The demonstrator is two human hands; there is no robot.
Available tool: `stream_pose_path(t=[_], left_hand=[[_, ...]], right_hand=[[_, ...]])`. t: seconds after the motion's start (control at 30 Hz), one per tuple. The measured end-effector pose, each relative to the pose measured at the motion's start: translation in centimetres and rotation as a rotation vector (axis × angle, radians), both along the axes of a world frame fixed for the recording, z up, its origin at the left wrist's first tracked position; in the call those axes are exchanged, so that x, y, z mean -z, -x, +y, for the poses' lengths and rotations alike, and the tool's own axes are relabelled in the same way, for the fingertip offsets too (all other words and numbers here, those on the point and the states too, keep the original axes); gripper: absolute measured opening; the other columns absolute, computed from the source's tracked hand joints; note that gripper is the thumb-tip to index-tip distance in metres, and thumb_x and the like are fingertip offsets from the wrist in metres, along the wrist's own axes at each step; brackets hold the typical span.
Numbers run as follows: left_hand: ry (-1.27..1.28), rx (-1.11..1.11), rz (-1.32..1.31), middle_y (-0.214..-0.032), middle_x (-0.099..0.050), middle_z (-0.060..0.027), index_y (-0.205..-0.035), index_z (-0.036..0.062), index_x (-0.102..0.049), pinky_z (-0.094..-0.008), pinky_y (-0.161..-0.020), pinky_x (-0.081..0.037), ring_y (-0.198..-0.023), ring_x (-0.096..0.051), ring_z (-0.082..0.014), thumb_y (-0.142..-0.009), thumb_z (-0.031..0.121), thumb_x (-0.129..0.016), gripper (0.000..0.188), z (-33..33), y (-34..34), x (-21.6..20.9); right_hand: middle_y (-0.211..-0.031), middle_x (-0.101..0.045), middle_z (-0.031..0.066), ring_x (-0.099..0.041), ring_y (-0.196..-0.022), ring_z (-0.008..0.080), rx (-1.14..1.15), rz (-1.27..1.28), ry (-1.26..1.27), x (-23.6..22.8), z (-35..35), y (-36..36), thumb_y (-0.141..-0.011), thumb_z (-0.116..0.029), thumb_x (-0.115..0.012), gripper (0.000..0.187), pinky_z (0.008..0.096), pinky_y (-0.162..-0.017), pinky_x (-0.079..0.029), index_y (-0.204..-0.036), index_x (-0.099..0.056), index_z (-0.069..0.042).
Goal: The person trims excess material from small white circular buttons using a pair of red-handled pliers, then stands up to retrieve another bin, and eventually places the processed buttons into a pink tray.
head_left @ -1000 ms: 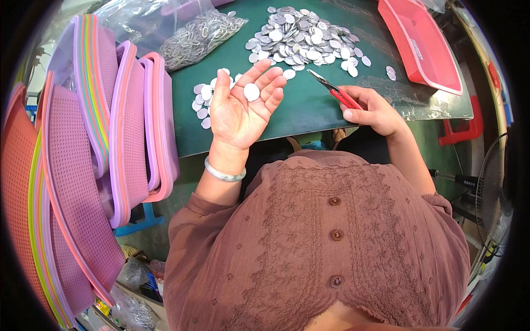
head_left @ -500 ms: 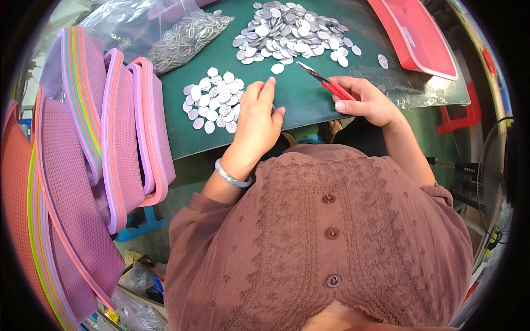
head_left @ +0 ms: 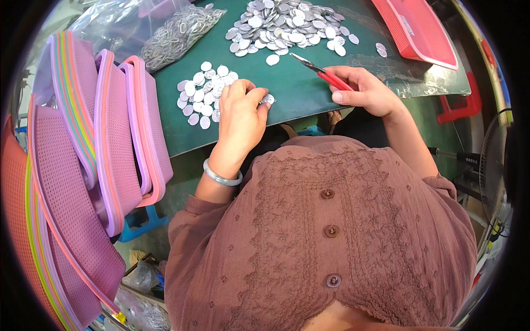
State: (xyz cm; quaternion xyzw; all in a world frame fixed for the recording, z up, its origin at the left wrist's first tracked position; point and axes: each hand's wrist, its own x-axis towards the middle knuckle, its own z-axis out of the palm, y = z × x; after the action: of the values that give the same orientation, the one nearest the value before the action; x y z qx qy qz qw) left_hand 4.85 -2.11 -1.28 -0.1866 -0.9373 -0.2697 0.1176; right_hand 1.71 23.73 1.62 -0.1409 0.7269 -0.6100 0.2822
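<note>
Red-handled pliers (head_left: 337, 81) rest in my right hand (head_left: 369, 92), their metal jaws pointing up and left over the green table. My left hand (head_left: 240, 113), palm down, is closed at the right edge of a small pile of silver oval tags (head_left: 199, 94). A silver tag (head_left: 268, 99) shows at its thumb and fingertips, partly hidden by them. Beyond the hands lies a larger heap of silver tags (head_left: 287, 25). One single tag (head_left: 272, 59) lies at the heap's near edge, left of the plier tips.
A clear bag of metal clips or links (head_left: 182, 36) lies at the back left. Nested pink and purple plastic baskets (head_left: 118, 143) crowd the left side. On the back right stands a pink tray (head_left: 422, 33), with a lone tag (head_left: 381, 49) beside it. A fan (head_left: 491, 165) is at far right.
My left hand has moved slightly left, to the small pile's edge, and a tag now shows at its fingertips. The pliers stay in my right hand. The whole view has shifted a little.
</note>
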Motion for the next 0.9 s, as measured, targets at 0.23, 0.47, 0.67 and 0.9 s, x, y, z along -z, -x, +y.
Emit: stream_pose_path(t=[0.23,0.47,0.67,0.9], left_hand=[[-0.113,-0.062,-0.171,-0.080,-0.054,-0.0080,-0.082,0.0023,-0.054,-0.0293,-0.066,-0.042,-0.072,-0.053,-0.0200,-0.071,0.003,-0.064,0.015,0.3,0.6,-0.3],[-1.204,-0.080,-0.686,-0.079,-0.057,-0.0046,-0.105,-0.0025,-0.050,-0.0214,-0.061,-0.045,-0.070,-0.056,-0.0116,-0.082,0.003,-0.058,0.025,0.8,0.6,-1.1],[-1.295,-0.079,-0.732,-0.082,-0.060,-0.0061,-0.102,-0.0027,-0.058,-0.0216,-0.061,-0.046,-0.069,-0.057,-0.0120,-0.082,0.004,-0.060,0.021,0.8,0.5,-1.4],[-1.332,-0.065,-0.742,-0.082,-0.061,-0.0060,-0.100,-0.0024,-0.059,-0.0213,-0.061,-0.047,-0.068,-0.057,-0.0121,-0.081,0.003,-0.059,0.019,0.7,0.4,-1.6]], right_hand=[[-0.080,-0.046,-0.0030,-0.041,-0.071,0.0057,-0.002,-0.012,0.032,0.3,0.0,-0.2,-0.073,-0.028,-0.068,0.061,0.0183,-0.063,-0.034,-0.120,-0.045,0.004],[-0.083,-0.049,0.0011,-0.046,-0.074,0.0080,-0.128,0.064,-0.079,-0.6,-0.8,-0.7,-0.076,-0.022,-0.066,0.061,0.0230,-0.065,-0.043,-0.124,-0.040,0.004],[-0.088,-0.059,0.0092,-0.051,-0.076,0.0137,-0.143,0.344,-0.185,-0.7,-1.7,-1.1,-0.073,-0.025,-0.068,0.055,0.0265,-0.070,-0.043,-0.117,-0.048,0.002],[-0.094,-0.057,0.0102,-0.051,-0.082,0.0153,-0.185,0.327,-0.255,-1.4,-2.2,-0.9,-0.072,-0.025,-0.068,0.057,0.0278,-0.075,-0.042,-0.118,-0.047,0.003]])
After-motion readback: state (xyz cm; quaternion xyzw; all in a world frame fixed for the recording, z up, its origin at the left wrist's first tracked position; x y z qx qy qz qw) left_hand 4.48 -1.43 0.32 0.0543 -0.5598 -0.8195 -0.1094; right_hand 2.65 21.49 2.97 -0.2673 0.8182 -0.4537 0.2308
